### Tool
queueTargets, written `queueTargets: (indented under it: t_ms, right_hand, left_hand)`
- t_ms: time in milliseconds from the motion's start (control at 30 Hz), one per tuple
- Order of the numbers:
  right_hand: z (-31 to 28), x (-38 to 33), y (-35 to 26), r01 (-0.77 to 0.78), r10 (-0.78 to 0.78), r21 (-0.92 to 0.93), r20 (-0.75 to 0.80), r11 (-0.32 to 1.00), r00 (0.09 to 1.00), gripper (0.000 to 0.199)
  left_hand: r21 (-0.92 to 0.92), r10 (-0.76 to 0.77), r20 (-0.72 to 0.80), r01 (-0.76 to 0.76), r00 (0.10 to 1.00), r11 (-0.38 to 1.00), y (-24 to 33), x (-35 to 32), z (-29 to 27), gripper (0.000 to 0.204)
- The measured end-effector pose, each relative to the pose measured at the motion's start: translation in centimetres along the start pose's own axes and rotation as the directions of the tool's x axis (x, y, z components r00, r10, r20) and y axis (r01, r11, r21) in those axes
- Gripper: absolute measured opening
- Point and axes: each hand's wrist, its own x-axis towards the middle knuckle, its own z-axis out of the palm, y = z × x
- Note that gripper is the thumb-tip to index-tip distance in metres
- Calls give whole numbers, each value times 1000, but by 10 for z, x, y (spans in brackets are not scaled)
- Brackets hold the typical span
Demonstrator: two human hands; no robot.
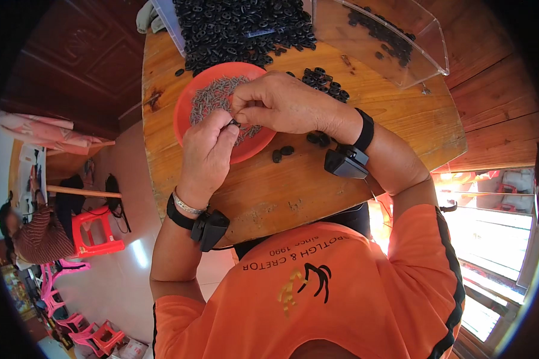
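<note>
Over a red plastic bowl filled with small silver screws, my two hands meet. My left hand pinches a small black plastic piece between thumb and fingers. Against that piece, my right hand has its thumb and fingertips pressed together; whatever they grip is too small or hidden to tell. Behind the bowl lies a big heap of black oval pieces with holes in them. A smaller cluster of the same pieces sits beyond my right wrist, and a few loose ones lie right of the bowl.
A clear plastic bin with black pieces inside stands at the far right of the wooden table. Another clear container wall edges the heap. On the left are a red stool, pink stools and a person in striped clothing.
</note>
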Motion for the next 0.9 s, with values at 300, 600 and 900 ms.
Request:
queueTargets:
  t_ms: [300, 600, 900]
  right_hand:
    - [-4, 1, 5, -14, 15, -35, 18, 999, 1000, 8]
    - [-4, 0, 4, -22, 22, -17, 33, 1000, 999, 9]
    - [-3, -1, 0, -27, 27, -10, 60, 1000, 998, 9]
  left_hand:
    - [-2, -27, 10, 27, 1000, 1000, 2, 0, -1, 9]
    - [6, -43, 23, 43, 999, 999, 4, 0, -2, 8]
    - [12, -43, 19, 42, 999, 999, 2, 0, 0, 8]
